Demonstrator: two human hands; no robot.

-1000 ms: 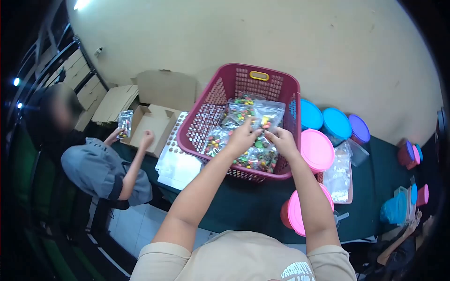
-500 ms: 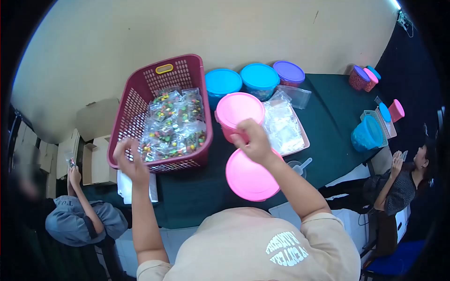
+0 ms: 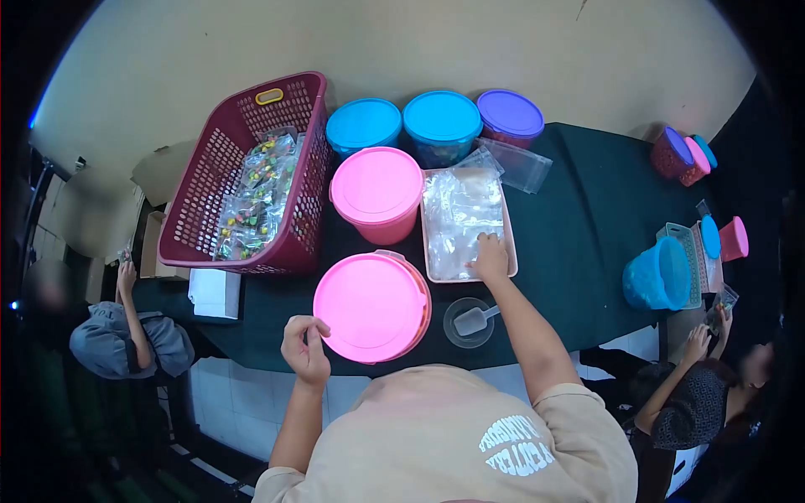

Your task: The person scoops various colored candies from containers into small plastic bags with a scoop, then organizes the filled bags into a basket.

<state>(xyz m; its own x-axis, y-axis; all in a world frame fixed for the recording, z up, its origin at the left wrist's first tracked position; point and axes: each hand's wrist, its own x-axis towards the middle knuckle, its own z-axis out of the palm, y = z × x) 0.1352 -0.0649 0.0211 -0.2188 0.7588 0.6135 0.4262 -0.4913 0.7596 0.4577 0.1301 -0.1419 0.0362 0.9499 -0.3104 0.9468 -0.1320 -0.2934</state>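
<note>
One green-clothed table (image 3: 579, 226) keeps everything within your reach. One maroon basket (image 3: 312, 184) at its left end holds the filled sweet packets (image 3: 251, 197), probably finished stock. Five tubs stand lidded: the near pink tub (image 3: 369, 306), the far pink tub (image 3: 377, 189), two blue tubs (image 3: 362, 126) and one purple tub (image 3: 510, 113). One tray (image 3: 453, 279) sits beside the pink pair, handy for your right hand (image 3: 490, 256), which rests fingers-down and spread on its clear bags (image 3: 457, 214), lifting none. One scoop (image 3: 475, 318) lies in one cup (image 3: 457, 334). Your left hand (image 3: 304, 348) curls loosely at the near pink tub's rim; I cannot tell whether it grips.
</note>
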